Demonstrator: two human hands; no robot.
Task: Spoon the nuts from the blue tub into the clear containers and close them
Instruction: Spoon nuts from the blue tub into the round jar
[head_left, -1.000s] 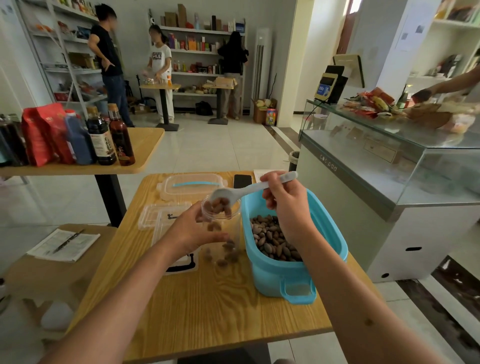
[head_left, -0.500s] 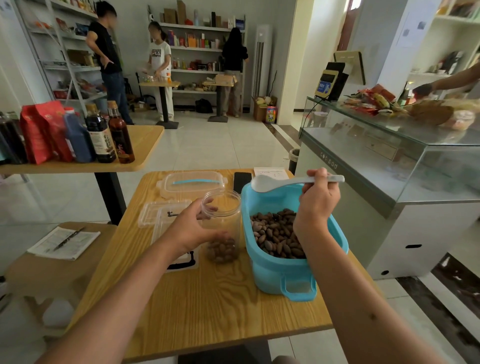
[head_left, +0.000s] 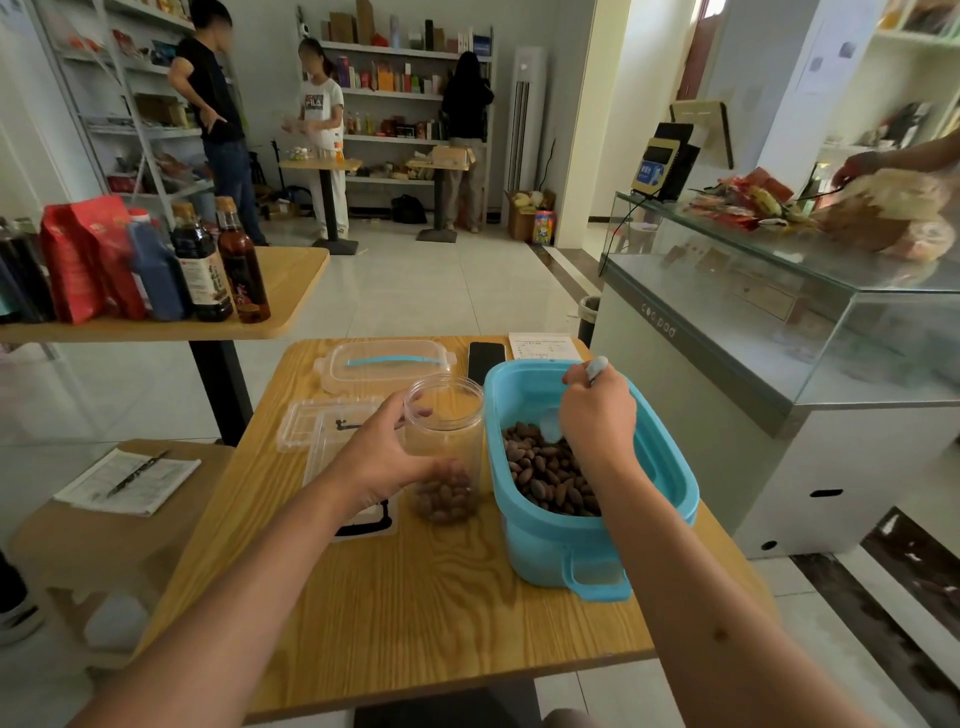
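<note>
**A:** Where do your hands sit?

**B:** Your left hand (head_left: 387, 457) wraps the clear jar (head_left: 444, 447), fingers (head_left: 415, 413) curled round its far side and thumb across the front — a firm hold. Your right hand (head_left: 597, 415) is down inside the blue tub (head_left: 587, 551), clenched on the handle of the white spoon (head_left: 596, 365); the handle's tip sticks up past your knuckles, and the bowl shows pale just left of the hand, at the nuts.

**A:** And the task's things?

**B:** The jar stands upright and lidless near the middle of the tabletop (head_left: 415, 613), just beside the tub's left wall. A shallow layer of nuts lies at its bottom. The tub occupies the right side of the tabletop, handle tab facing you, with brown nuts (head_left: 545, 478) heaped over its floor.

**A:** What else lies there?

**B:** Toward the far edge — a clear lid with a blue strip (head_left: 384, 364), a dark phone (head_left: 486, 361) and a printed paper (head_left: 543, 345). Left of the jar, partly under your left hand, lie clear flat containers (head_left: 322, 421) on a white sheet with black marks.
</note>
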